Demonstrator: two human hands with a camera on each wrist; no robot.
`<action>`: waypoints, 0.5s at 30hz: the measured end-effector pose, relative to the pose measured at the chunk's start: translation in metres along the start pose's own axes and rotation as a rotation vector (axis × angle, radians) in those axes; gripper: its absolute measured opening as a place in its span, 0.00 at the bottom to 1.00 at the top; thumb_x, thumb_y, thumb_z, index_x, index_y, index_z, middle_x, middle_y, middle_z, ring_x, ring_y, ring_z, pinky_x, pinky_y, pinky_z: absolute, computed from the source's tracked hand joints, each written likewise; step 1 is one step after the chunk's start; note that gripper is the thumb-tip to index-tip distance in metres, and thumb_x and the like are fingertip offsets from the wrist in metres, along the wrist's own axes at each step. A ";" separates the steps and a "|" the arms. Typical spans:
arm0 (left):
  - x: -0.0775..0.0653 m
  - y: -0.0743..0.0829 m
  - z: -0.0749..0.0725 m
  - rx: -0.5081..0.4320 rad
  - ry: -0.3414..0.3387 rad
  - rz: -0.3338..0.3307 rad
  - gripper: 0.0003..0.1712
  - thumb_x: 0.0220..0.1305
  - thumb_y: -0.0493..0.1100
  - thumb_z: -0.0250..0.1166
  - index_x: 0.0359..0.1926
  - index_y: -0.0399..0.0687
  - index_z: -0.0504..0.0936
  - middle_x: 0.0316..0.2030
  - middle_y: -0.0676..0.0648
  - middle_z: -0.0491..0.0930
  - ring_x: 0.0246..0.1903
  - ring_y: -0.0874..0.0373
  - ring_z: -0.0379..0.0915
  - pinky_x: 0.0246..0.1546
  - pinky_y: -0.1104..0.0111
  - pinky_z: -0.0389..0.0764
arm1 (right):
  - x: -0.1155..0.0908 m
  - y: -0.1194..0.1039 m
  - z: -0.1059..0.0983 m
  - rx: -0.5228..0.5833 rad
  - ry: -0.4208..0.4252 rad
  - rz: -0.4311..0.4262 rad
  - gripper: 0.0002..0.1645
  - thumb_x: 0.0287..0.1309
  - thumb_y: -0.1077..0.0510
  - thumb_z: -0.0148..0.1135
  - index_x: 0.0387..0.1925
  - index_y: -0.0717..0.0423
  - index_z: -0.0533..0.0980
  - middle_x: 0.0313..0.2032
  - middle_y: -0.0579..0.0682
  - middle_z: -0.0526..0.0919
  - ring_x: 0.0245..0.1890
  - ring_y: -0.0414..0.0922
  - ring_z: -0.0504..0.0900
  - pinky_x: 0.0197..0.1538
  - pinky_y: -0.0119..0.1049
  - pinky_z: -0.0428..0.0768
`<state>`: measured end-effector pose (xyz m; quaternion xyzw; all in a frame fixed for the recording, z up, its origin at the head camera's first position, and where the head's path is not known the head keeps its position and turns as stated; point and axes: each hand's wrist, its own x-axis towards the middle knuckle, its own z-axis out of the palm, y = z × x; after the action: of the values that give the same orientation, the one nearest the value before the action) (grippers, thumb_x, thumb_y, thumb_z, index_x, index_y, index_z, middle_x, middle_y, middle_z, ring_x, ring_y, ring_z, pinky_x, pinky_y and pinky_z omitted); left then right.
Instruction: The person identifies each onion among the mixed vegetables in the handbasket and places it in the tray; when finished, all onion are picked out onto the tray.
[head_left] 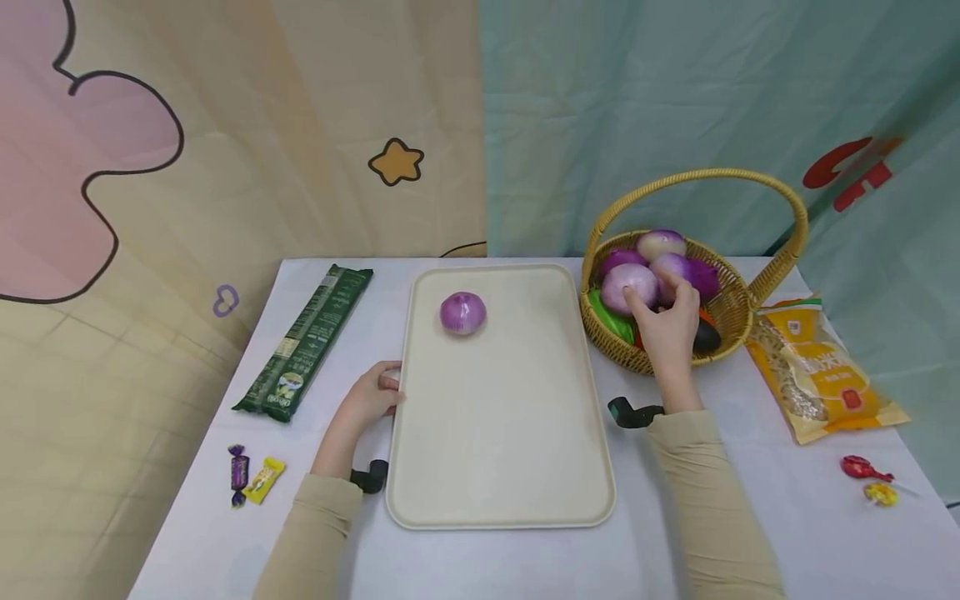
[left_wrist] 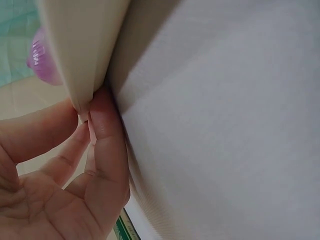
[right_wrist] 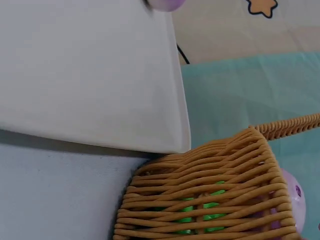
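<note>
At its left rim, the beige rectangular tray (head_left: 502,450) is pinched by my left hand (head_left: 370,397); in the left wrist view the thumb (left_wrist: 40,131) lies on one side of the rim and a finger on the other. A purple onion (head_left: 462,313) sits on the tray's far left part. My right hand (head_left: 671,329) reaches into the wicker basket (head_left: 637,360) and grips a pale purple onion (head_left: 628,288), thumb on its near face. Several more onions (head_left: 662,243) lie around it, with a green vegetable (head_left: 613,321) and a dark one (head_left: 707,337) below.
The basket's arched handle (head_left: 697,173) rises over it. A yellow bag (head_left: 825,367) lies right of the basket, with red (head_left: 862,467) and yellow (head_left: 881,494) candies nearer. Left lie a long green packet (head_left: 307,342) and purple (head_left: 238,475) and yellow (head_left: 264,480) wrapped candies.
</note>
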<state>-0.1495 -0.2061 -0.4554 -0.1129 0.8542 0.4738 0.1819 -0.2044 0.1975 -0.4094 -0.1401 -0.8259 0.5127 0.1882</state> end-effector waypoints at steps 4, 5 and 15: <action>-0.001 0.001 0.001 -0.001 0.003 -0.003 0.34 0.63 0.29 0.59 0.70 0.37 0.63 0.42 0.38 0.75 0.37 0.52 0.76 0.37 0.66 0.83 | 0.002 0.008 0.009 -0.017 0.008 0.002 0.38 0.57 0.51 0.68 0.64 0.64 0.66 0.60 0.63 0.66 0.60 0.56 0.66 0.67 0.49 0.67; -0.002 0.001 0.001 0.000 0.005 -0.002 0.34 0.63 0.29 0.59 0.70 0.37 0.63 0.42 0.37 0.75 0.37 0.52 0.76 0.37 0.66 0.83 | 0.002 0.009 0.012 -0.018 0.007 0.005 0.38 0.56 0.52 0.68 0.64 0.63 0.66 0.60 0.63 0.66 0.61 0.56 0.66 0.68 0.49 0.65; -0.003 0.000 0.001 0.001 0.018 -0.003 0.34 0.62 0.28 0.59 0.70 0.38 0.64 0.42 0.37 0.75 0.37 0.52 0.76 0.37 0.66 0.83 | 0.007 0.010 0.026 -0.045 -0.066 0.074 0.46 0.54 0.47 0.70 0.69 0.61 0.61 0.66 0.63 0.61 0.67 0.57 0.62 0.73 0.49 0.60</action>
<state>-0.1468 -0.2050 -0.4547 -0.1184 0.8559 0.4719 0.1750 -0.2218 0.1843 -0.4278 -0.1577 -0.8373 0.5049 0.1386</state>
